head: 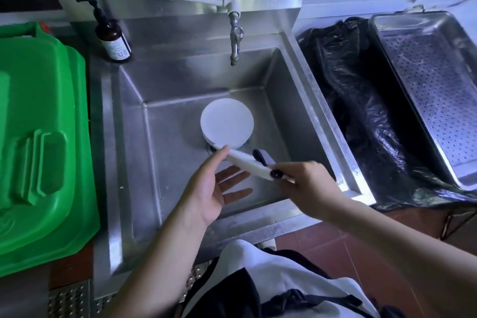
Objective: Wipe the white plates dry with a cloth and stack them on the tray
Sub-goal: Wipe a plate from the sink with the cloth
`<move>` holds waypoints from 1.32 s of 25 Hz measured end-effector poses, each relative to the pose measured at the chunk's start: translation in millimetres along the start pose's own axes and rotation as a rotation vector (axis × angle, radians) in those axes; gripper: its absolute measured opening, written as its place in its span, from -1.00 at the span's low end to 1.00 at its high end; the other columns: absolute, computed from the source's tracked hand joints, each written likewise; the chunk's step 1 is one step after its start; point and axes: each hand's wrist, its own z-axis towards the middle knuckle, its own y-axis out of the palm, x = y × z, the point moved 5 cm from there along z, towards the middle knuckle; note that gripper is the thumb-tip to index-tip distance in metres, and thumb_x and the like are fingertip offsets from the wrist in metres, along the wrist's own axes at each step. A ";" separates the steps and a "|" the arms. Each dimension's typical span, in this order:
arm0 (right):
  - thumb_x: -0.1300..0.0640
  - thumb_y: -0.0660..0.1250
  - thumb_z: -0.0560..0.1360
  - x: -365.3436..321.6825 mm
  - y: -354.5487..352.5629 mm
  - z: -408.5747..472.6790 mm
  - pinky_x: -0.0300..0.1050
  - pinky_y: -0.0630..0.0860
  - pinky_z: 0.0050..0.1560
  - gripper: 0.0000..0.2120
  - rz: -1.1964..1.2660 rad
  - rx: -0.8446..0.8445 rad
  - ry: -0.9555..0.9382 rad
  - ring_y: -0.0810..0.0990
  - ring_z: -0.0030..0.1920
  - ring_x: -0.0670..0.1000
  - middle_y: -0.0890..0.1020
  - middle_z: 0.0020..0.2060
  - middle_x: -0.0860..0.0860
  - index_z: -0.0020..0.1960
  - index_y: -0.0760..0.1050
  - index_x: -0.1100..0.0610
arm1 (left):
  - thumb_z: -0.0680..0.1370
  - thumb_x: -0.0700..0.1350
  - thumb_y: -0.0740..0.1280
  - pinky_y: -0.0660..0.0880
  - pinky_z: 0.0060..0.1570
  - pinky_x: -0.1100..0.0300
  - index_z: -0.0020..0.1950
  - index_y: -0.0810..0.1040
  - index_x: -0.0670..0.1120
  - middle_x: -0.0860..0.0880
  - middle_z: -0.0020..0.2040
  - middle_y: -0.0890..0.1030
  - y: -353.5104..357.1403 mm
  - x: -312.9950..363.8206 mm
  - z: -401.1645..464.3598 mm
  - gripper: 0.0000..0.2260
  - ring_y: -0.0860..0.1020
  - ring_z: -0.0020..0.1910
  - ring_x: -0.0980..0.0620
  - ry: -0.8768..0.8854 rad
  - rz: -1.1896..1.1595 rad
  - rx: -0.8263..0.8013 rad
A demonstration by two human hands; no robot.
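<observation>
1. right hand (307,183) pinches the near rim of a white plate (249,164) held edge-on above the sink (180,80); something dark sits by the fingers, maybe a cloth, unclear.
2. left hand (216,190) spread, palm up, thumb touching the plate's far rim.
3. stack of plates (227,122) rests on the sink floor.
4. judgement: stiff, breakable, likely wet and slick; hold by opposite rims.
5. steel tray (436,85) well apart, right.

plates (226,121): white
tub (38,137), left of frame: bright green
bag (356,111): glossy black
tray (436,90), right: silver, dotted holes
bottle (112,36): brown
</observation>
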 end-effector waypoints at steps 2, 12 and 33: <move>0.34 0.46 0.46 21.3 -2.1 5.2 -0.37 0.23 -0.43 -0.69 0.324 -0.040 0.240 0.35 -0.50 -0.15 0.42 -0.54 -0.19 -0.28 0.53 -0.02 | 0.36 0.24 0.54 0.68 -0.16 -0.08 0.05 0.73 0.10 -0.05 0.03 0.74 -16.6 16.2 9.1 -0.65 0.71 0.07 -0.10 0.131 0.158 0.065; -0.08 0.70 0.08 52.3 -1.2 -16.3 -0.11 0.44 -0.38 -0.49 1.240 -0.087 0.572 0.56 -0.36 0.06 0.63 -0.31 0.07 -0.16 0.62 0.19 | 0.41 -0.02 0.58 0.67 -0.04 -0.03 0.43 0.57 0.06 -0.08 0.18 0.64 -30.3 46.7 8.5 -0.42 0.61 0.06 -0.11 0.073 0.216 -0.717; 0.29 0.42 0.47 38.1 -57.2 3.6 -0.24 0.55 -0.14 -0.82 0.665 0.679 0.188 0.62 -0.19 -0.17 0.69 -0.23 -0.15 -0.01 0.66 0.06 | 0.46 -0.20 0.45 0.65 -0.11 0.06 0.31 0.62 0.13 -0.04 0.18 0.69 -3.4 26.1 -23.0 -0.55 0.67 0.13 -0.05 0.279 0.393 -0.508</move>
